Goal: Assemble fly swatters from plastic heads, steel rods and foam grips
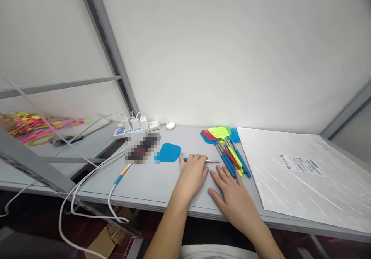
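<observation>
My left hand [193, 177] rests on the table with its fingers curled over the shaft of a blue fly swatter [168, 152]. The swatter's flat head lies to the left of that hand, and a thin metal rod sticks out to its right; the part under my fingers is hidden. Palm down, my right hand [232, 197] lies with spread fingers and nothing in it. Its fingertips are close to the handles of a pile of fly swatters [230, 152] with red, yellow-green and blue heads. Those handles point towards the table's front.
A plastic-wrapped white package [307, 178] with a label covers the right side of the table [145, 185]. At the back left are a power strip [136, 128] with plugs and a white mouse [171, 125]. White cables [75, 197] loop over the front edge. A blurred-out object [142, 147] lies left.
</observation>
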`<state>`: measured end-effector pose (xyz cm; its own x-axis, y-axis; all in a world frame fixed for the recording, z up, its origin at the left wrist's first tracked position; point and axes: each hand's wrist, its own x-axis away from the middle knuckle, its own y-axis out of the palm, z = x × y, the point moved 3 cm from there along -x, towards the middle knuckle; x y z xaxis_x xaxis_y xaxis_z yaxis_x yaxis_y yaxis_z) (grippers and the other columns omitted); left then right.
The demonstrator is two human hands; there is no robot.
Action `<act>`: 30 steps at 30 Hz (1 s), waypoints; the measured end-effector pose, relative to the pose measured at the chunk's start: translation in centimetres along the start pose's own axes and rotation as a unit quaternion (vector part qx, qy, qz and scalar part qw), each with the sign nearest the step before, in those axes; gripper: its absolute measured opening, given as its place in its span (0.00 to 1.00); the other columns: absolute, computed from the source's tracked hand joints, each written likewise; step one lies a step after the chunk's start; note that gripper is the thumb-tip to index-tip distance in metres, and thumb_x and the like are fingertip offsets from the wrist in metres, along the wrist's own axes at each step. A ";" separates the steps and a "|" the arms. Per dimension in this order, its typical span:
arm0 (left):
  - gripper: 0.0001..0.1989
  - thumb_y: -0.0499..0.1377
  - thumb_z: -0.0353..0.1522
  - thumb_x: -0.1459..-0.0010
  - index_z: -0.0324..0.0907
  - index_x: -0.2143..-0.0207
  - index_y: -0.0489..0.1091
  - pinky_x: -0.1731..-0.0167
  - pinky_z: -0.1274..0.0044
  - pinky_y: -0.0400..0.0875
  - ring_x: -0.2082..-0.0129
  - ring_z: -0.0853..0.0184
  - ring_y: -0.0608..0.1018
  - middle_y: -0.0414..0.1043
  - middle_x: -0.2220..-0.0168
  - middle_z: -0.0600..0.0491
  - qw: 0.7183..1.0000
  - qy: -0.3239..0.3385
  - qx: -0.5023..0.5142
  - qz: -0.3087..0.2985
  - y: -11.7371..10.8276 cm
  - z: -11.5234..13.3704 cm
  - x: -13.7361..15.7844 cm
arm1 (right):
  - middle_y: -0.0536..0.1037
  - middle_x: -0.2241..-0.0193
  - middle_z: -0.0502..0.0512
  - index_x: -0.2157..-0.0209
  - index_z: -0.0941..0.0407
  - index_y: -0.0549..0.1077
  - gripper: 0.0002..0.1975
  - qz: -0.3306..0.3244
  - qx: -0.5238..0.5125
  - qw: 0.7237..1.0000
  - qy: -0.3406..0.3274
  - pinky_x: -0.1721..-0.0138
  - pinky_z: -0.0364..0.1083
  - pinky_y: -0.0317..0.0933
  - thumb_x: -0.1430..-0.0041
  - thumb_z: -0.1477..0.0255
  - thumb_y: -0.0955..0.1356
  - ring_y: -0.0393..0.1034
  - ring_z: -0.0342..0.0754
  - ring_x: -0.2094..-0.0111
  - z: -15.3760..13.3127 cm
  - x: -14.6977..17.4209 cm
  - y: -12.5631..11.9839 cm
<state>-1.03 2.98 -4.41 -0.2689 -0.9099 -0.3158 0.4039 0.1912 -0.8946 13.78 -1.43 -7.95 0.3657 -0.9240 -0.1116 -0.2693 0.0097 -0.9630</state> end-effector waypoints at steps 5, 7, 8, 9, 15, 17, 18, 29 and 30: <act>0.09 0.48 0.31 0.33 0.44 0.62 0.69 0.48 0.61 0.60 0.60 0.62 0.74 0.72 0.61 0.52 1.000 0.000 0.000 -0.008 0.1 0.1 0.4 | 0.49 0.32 0.52 0.33 0.50 0.54 0.31 0.008 0.010 1.000 -0.004 0.35 0.64 0.35 0.33 0.52 0.52 0.39 0.57 0.31 0.1 0.1 0.2; 0.12 0.45 0.31 0.32 0.44 0.60 0.67 0.58 0.69 0.66 0.63 0.64 0.74 0.71 0.60 0.51 1.000 -0.008 0.001 -0.003 0.0 0.4 0.8 | 0.48 0.32 0.52 0.34 0.50 0.54 0.31 0.008 0.013 1.000 -0.006 0.35 0.65 0.36 0.33 0.52 0.52 0.40 0.57 0.31 0.2 0.1 0.3; 0.12 0.45 0.32 0.32 0.44 0.59 0.67 0.62 0.71 0.66 0.63 0.64 0.74 0.70 0.59 0.50 1.000 -0.012 0.000 -0.001 0.1 0.6 1.0 | 0.48 0.32 0.52 0.34 0.50 0.55 0.32 0.008 0.015 1.000 -0.007 0.35 0.65 0.36 0.33 0.52 0.52 0.40 0.57 0.31 0.2 0.1 0.3; 0.10 0.46 0.33 0.32 0.44 0.59 0.67 0.64 0.72 0.66 0.63 0.63 0.74 0.69 0.59 0.50 1.000 -0.016 -0.001 -0.001 0.2 0.7 1.2 | 0.48 0.32 0.52 0.34 0.50 0.55 0.32 0.008 0.017 1.000 -0.008 0.35 0.65 0.36 0.33 0.51 0.52 0.40 0.57 0.31 0.2 0.2 0.3; 0.07 0.52 0.32 0.36 0.42 0.57 0.67 0.60 0.68 0.64 0.59 0.57 0.72 0.69 0.60 0.47 0.999 -0.051 -0.010 0.008 1.0 0.9 1.8 | 0.49 0.32 0.50 0.34 0.49 0.54 0.31 0.002 0.027 1.000 0.000 0.35 0.64 0.37 0.33 0.51 0.52 0.40 0.56 0.31 0.2 0.2 0.5; 0.07 0.51 0.32 0.36 0.41 0.60 0.67 0.60 0.67 0.64 0.58 0.56 0.73 0.70 0.61 0.47 0.998 -0.061 -0.006 0.011 1.0 0.8 2.0 | 0.48 0.32 0.48 0.34 0.49 0.54 0.32 -0.001 0.032 0.999 0.002 0.35 0.64 0.37 0.33 0.51 0.52 0.39 0.55 0.31 0.3 0.1 0.6; 0.06 0.51 0.31 0.36 0.41 0.61 0.67 0.60 0.67 0.64 0.59 0.56 0.73 0.71 0.62 0.47 0.998 -0.066 -0.001 0.013 0.8 0.7 2.2 | 0.48 0.32 0.48 0.34 0.49 0.54 0.32 -0.002 0.035 0.999 0.002 0.35 0.64 0.36 0.33 0.51 0.51 0.39 0.55 0.31 0.3 0.1 0.7; 0.11 0.50 0.43 0.34 0.46 0.59 0.61 0.84 0.82 0.52 0.84 0.77 0.59 0.60 0.72 0.61 0.770 -0.172 0.605 0.106 -4.5 -2.3 4.9 | 0.60 0.36 0.59 0.39 0.55 0.65 0.27 0.040 0.100 0.994 0.007 0.38 0.70 0.36 0.32 0.59 0.55 0.48 0.62 0.34 -1.3 -0.4 0.5; 0.11 0.51 0.43 0.35 0.46 0.59 0.61 0.86 0.83 0.50 0.85 0.79 0.56 0.59 0.72 0.61 0.721 -0.177 0.660 0.118 -4.5 -2.7 4.8 | 0.61 0.36 0.59 0.40 0.55 0.67 0.26 0.044 0.100 0.994 -0.007 0.38 0.70 0.37 0.33 0.61 0.55 0.49 0.62 0.34 -2.0 -0.8 0.5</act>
<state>-6.46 -1.30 -2.77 0.0894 -0.9908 -0.1016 0.9447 0.0520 0.3239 11.54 -1.42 -7.81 0.3612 -0.9110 -0.1991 -0.1187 0.1668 -0.9788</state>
